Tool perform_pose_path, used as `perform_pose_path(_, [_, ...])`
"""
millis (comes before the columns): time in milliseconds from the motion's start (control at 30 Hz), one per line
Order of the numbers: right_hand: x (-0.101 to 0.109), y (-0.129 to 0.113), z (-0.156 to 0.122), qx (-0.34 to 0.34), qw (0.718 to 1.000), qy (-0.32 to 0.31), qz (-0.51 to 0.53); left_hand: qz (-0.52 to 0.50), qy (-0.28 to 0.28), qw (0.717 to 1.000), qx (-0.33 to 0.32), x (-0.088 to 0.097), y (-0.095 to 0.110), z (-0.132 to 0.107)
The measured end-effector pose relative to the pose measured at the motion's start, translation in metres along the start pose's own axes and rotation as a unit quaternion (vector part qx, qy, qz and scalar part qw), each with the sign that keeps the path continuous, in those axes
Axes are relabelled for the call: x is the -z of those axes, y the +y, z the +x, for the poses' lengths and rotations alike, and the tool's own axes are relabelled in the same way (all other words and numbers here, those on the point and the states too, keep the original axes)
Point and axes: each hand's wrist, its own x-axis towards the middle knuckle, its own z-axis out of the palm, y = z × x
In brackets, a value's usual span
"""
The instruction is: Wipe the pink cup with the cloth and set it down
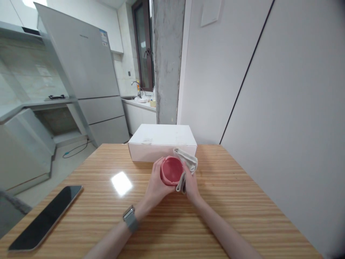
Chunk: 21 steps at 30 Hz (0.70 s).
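A white wall [291, 90] runs along the right, close beside the table's slanting right edge. Beyond the left edge, past a strip of floor, stands a grey fridge [81, 64], with a rough concrete pillar [169, 61] to its right and behind the far edge. The striped wooden table [229, 208] gives broad stretches of wood on both sides of the forearms and carries a bright patch of reflected light. A white box [164, 135] sits by the far edge, limiting forward reach. A flat black device [45, 219], phone or tablet, lies along the left edge, well apart from the hands.

The pink bowl [172, 170] is just in front of the box, its opening towards the camera; whether it touches the table cannot be told. The left hand [157, 181] curls round its left side. The right hand [192, 185] grips a folded grey cloth [191, 162] at its right side. A watch [130, 218] circles the left wrist.
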Motion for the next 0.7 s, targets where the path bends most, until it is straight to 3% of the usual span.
perform_pose_path(67, [-0.002, 0.006, -0.008, 0.033, 0.999, 0.02, 0.0, -0.113, -0.037, 0.988, 0.1, -0.002, 0.0, -0.003])
perform_pose_path(167, [0.008, 0.013, -0.013, 0.072, 0.996, 0.045, -0.018, -0.317, -0.068, 0.91, 0.257, -0.004, -0.003, -0.006])
perform_pose_path(267, [0.022, 0.017, -0.014, 0.093, 0.993, 0.031, -0.067, -0.442, -0.12, 0.822, 0.337, -0.003, -0.007, -0.007])
perform_pose_path(333, [0.029, 0.013, -0.016, 0.12, 0.986, -0.026, -0.113, -0.459, -0.163, 0.793, 0.366, -0.003, -0.007, -0.007])
perform_pose_path(400, [0.035, 0.005, -0.018, 0.213, 0.945, -0.165, -0.188, -0.449, -0.156, 0.803, 0.36, -0.002, -0.006, -0.006])
perform_pose_path(500, [0.037, -0.008, -0.018, 0.402, 0.777, -0.358, -0.327, -0.439, -0.102, 0.833, 0.321, -0.001, -0.004, -0.004])
perform_pose_path(567, [0.035, -0.012, -0.018, 0.456, 0.697, -0.394, -0.388, -0.418, -0.072, 0.854, 0.301, 0.0, -0.005, -0.003])
perform_pose_path(633, [0.031, -0.012, -0.019, 0.468, 0.656, -0.401, -0.436, -0.372, -0.032, 0.885, 0.277, 0.003, -0.007, -0.003])
perform_pose_path(700, [0.027, -0.011, -0.019, 0.458, 0.634, -0.406, -0.474, -0.311, 0.004, 0.919, 0.243, 0.006, -0.008, -0.005])
